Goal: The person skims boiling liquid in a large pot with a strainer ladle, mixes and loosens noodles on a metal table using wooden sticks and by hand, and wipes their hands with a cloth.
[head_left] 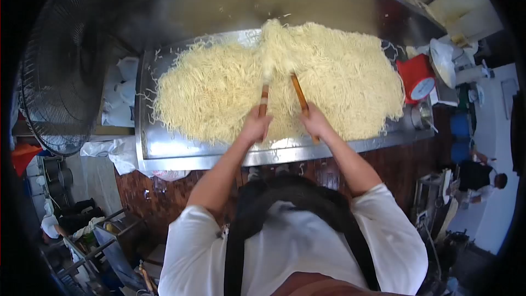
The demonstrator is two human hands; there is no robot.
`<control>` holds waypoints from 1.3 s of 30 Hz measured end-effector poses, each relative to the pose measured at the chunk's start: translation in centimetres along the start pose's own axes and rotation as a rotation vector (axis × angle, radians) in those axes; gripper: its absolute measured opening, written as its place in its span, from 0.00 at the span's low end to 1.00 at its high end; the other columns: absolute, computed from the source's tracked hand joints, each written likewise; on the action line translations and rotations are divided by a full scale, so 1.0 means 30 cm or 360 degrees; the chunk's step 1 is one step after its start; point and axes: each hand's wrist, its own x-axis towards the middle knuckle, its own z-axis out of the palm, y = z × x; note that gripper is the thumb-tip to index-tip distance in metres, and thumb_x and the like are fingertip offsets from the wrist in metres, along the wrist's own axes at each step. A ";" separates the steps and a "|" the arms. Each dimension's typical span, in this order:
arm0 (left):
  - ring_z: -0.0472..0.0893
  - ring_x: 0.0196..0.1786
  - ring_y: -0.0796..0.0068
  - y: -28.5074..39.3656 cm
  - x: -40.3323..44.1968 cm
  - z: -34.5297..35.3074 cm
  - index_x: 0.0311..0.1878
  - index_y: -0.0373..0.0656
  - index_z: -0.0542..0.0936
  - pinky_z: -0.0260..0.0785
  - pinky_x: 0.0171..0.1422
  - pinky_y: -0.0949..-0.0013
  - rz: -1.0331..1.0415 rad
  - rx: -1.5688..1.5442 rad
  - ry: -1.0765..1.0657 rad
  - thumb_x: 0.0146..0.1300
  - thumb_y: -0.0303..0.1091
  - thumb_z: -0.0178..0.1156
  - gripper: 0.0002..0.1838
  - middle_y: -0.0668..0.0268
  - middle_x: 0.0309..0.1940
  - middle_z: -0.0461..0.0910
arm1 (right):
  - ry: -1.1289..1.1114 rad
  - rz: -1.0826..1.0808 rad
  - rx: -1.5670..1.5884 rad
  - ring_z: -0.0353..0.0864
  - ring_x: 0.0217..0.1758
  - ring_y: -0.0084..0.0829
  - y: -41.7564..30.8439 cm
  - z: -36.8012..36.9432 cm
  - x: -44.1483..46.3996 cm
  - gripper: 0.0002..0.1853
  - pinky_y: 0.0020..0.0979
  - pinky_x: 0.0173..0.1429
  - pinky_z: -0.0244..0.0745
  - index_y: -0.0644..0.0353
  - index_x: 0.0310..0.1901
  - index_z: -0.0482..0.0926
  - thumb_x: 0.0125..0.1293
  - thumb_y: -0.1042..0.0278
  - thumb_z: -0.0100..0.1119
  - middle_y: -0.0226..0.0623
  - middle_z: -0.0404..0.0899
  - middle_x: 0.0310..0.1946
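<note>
A wide heap of pale yellow noodles (pixel 350 82) covers much of a metal tray table (pixel 181 151). My left hand (pixel 256 124) is closed around a wooden stick (pixel 264 98), and my right hand (pixel 314 120) around a second wooden stick (pixel 299 92). Both sticks point away from me, a little apart, over the middle of the heap. Their far ends are hidden in a raised, blurred clump of noodles (pixel 278 49). Both hands are over the near part of the heap.
A large fan (pixel 63 60) stands at the left. Right of the noodles are a red scale (pixel 416 79) and a metal pot (pixel 421 116). A raised metal wall (pixel 235 3) runs behind. People are at the far right (pixel 476 178) and lower left (pixel 71 222).
</note>
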 end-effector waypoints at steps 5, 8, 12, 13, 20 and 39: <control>0.68 0.17 0.81 0.152 -0.174 -0.102 0.54 0.40 0.71 0.61 0.18 0.72 0.0010 -0.0176 0.0079 0.65 0.30 0.59 0.16 0.71 0.25 0.70 | -0.0049 0.0161 0.0192 0.81 0.39 0.50 -0.329 -0.329 -0.095 0.15 0.41 0.42 0.75 0.64 0.48 0.69 0.67 0.65 0.58 0.50 0.80 0.37; 0.69 0.17 0.81 -0.175 -0.173 -0.102 0.54 0.39 0.70 0.61 0.18 0.71 0.0161 0.0119 0.0150 0.65 0.31 0.59 0.17 0.70 0.25 0.70 | 0.0019 0.0127 0.0118 0.81 0.40 0.50 -0.087 -0.163 -0.135 0.15 0.42 0.44 0.75 0.63 0.49 0.69 0.67 0.64 0.58 0.50 0.80 0.37; 0.71 0.23 0.82 -0.009 -0.057 -0.025 0.57 0.39 0.70 0.65 0.26 0.73 -0.0122 -0.0001 0.0034 0.65 0.31 0.60 0.19 0.70 0.26 0.71 | 0.0033 -0.0157 0.0137 0.80 0.40 0.56 -0.112 0.006 -0.068 0.16 0.47 0.43 0.74 0.62 0.52 0.67 0.66 0.67 0.55 0.55 0.78 0.33; 0.72 0.25 0.82 0.086 -0.057 -0.019 0.58 0.39 0.69 0.65 0.27 0.74 -0.0252 -0.0115 -0.0027 0.65 0.31 0.60 0.20 0.70 0.27 0.71 | 0.0035 -0.0284 0.0098 0.80 0.38 0.58 -0.178 -0.006 -0.053 0.16 0.49 0.42 0.73 0.62 0.53 0.66 0.65 0.68 0.54 0.57 0.78 0.31; 0.73 0.28 0.82 -0.053 -0.166 -0.127 0.60 0.39 0.69 0.66 0.31 0.74 0.0308 0.0186 0.0157 0.65 0.31 0.62 0.22 0.67 0.29 0.74 | 0.0044 0.0072 0.0232 0.79 0.38 0.54 -0.175 -0.145 -0.162 0.16 0.45 0.43 0.74 0.63 0.49 0.69 0.64 0.64 0.56 0.55 0.78 0.33; 0.79 0.34 0.67 0.104 -0.038 -0.057 0.60 0.37 0.68 0.74 0.40 0.65 -0.0117 -0.0093 0.0074 0.63 0.34 0.63 0.25 0.59 0.37 0.78 | -0.0133 -0.0082 0.0199 0.80 0.39 0.59 -0.266 -0.030 -0.080 0.13 0.51 0.41 0.74 0.63 0.48 0.68 0.64 0.68 0.54 0.59 0.79 0.33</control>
